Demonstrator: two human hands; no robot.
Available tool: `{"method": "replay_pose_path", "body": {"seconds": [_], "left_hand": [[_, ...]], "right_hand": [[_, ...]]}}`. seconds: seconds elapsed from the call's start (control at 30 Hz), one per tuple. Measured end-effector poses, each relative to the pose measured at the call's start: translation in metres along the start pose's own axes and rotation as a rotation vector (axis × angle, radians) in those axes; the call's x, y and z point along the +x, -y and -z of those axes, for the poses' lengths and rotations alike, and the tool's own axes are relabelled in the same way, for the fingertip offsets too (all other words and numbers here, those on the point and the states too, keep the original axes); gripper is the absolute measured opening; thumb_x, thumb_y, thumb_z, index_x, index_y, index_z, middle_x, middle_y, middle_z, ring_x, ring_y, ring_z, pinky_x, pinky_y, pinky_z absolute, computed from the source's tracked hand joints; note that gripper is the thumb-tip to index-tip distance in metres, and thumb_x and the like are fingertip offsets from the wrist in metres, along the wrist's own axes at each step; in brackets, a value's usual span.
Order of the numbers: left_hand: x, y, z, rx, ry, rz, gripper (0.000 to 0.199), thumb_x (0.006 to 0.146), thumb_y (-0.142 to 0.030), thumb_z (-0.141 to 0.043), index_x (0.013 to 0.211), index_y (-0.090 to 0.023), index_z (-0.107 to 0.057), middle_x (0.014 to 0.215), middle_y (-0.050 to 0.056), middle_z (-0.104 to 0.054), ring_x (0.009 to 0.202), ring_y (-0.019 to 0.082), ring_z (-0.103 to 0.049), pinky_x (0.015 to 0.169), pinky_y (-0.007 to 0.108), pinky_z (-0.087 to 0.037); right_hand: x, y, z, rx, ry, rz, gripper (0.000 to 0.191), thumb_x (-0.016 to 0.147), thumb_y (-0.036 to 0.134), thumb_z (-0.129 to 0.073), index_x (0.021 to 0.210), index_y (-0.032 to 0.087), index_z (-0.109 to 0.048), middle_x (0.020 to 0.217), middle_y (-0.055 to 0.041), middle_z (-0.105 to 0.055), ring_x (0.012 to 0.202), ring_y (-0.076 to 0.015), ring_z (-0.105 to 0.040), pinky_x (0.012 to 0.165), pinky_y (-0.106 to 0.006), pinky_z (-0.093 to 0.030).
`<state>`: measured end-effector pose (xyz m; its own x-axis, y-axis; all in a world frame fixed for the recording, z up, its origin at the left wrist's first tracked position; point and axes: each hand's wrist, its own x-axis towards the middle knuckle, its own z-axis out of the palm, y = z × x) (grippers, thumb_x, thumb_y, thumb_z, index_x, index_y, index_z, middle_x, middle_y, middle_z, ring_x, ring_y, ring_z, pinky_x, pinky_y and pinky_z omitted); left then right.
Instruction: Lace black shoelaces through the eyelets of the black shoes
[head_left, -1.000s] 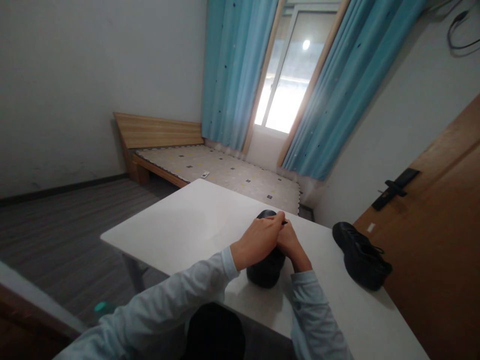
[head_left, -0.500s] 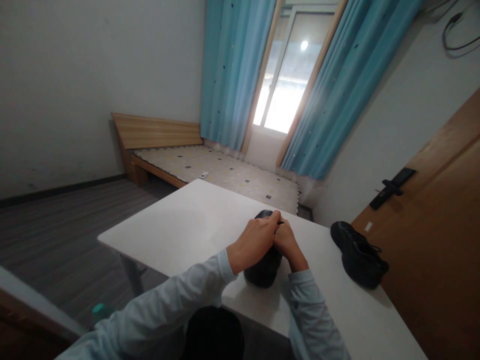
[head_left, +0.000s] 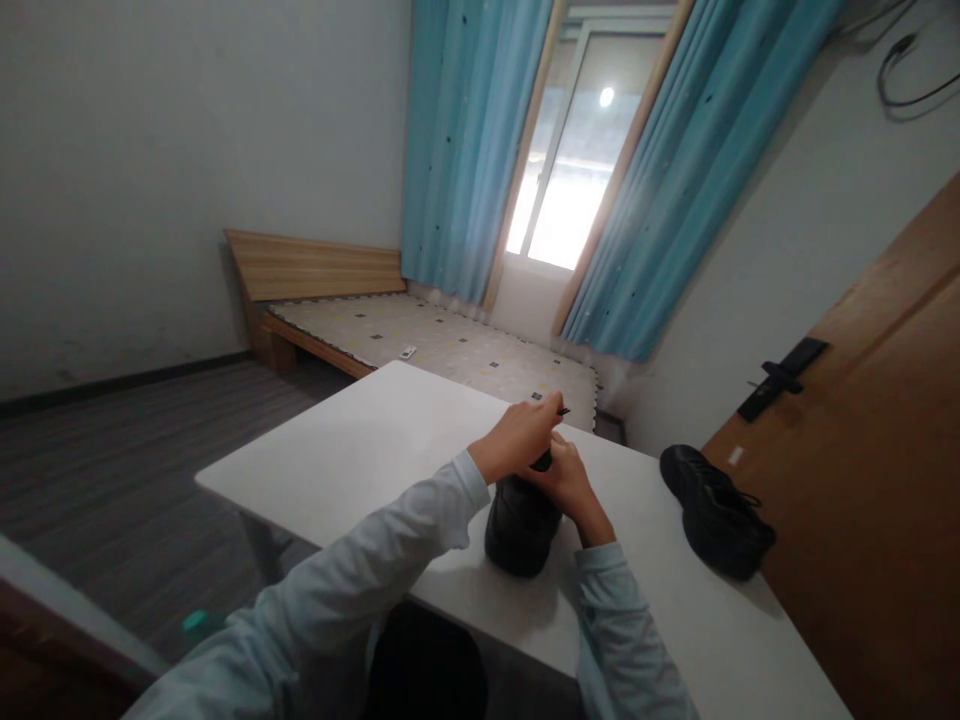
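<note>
A black shoe stands on the white table in front of me, its heel end towards me. My left hand is raised just over the shoe's front part, fingers pinched. A short dark tip that looks like the end of a black shoelace sticks out past those fingers. Lower and to the right, my right hand is closed at the shoe's lacing area. Both hands cover most of the laces and the toe. Exactly what the right fingertips grip is hidden.
Another black laced shoe stands at the right of the white table, near a wooden door. Beyond the table is a bed with a small white object on it. Blue curtains frame the window.
My left hand has lifted up and away from the right hand, with the dark lace tip in its fingers. More of the shoe shows; the right hand stays at the shoe.
</note>
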<state>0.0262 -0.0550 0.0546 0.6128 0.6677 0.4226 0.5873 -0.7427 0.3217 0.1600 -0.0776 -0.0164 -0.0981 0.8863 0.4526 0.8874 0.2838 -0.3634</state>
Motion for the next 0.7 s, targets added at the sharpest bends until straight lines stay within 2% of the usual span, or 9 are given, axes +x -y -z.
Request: {"method": "replay_pose_path", "body": {"seconds": [0.13, 0.23, 0.57, 0.7], "left_hand": [[0.019, 0.015, -0.016, -0.107, -0.043, 0.052, 0.017, 0.092, -0.024, -0.038, 0.106, -0.017, -0.045, 0.094, 0.009, -0.068, 0.088, 0.022, -0.065, 0.069, 0.026, -0.045], [0.024, 0.022, -0.025, -0.188, -0.072, 0.079, 0.016, 0.091, -0.023, -0.04, 0.105, -0.019, -0.047, 0.093, 0.008, -0.068, 0.087, 0.021, -0.065, 0.07, 0.026, -0.044], [0.019, 0.041, -0.048, -0.382, -0.204, 0.097, 0.014, 0.091, -0.021, -0.037, 0.102, -0.02, -0.046, 0.072, 0.0, -0.063, 0.07, 0.017, -0.063, 0.062, 0.023, -0.04], [0.016, 0.049, -0.058, -0.401, -0.24, 0.108, 0.012, 0.09, -0.02, -0.038, 0.1, -0.021, -0.045, 0.069, -0.001, -0.061, 0.067, 0.015, -0.061, 0.063, 0.023, -0.041]], "right_hand": [[0.002, 0.003, 0.002, -0.007, 0.002, -0.042, 0.04, 0.066, 0.051, -0.069, 0.09, 0.02, -0.064, 0.093, -0.0076, -0.062, 0.086, -0.026, -0.055, 0.077, -0.038, -0.042], [0.003, 0.004, 0.002, -0.025, 0.003, -0.044, 0.043, 0.066, 0.055, -0.068, 0.09, 0.019, -0.064, 0.093, -0.0082, -0.062, 0.088, -0.0269, -0.055, 0.079, -0.039, -0.041], [0.001, 0.007, 0.004, -0.032, 0.006, -0.051, 0.04, 0.067, 0.055, -0.066, 0.084, 0.019, -0.063, 0.091, -0.0074, -0.059, 0.086, -0.0269, -0.054, 0.077, -0.039, -0.042], [0.001, 0.006, 0.005, -0.002, 0.019, -0.039, 0.043, 0.068, 0.054, -0.066, 0.092, 0.019, -0.064, 0.094, -0.0075, -0.06, 0.088, -0.0269, -0.054, 0.079, -0.04, -0.042]]}}
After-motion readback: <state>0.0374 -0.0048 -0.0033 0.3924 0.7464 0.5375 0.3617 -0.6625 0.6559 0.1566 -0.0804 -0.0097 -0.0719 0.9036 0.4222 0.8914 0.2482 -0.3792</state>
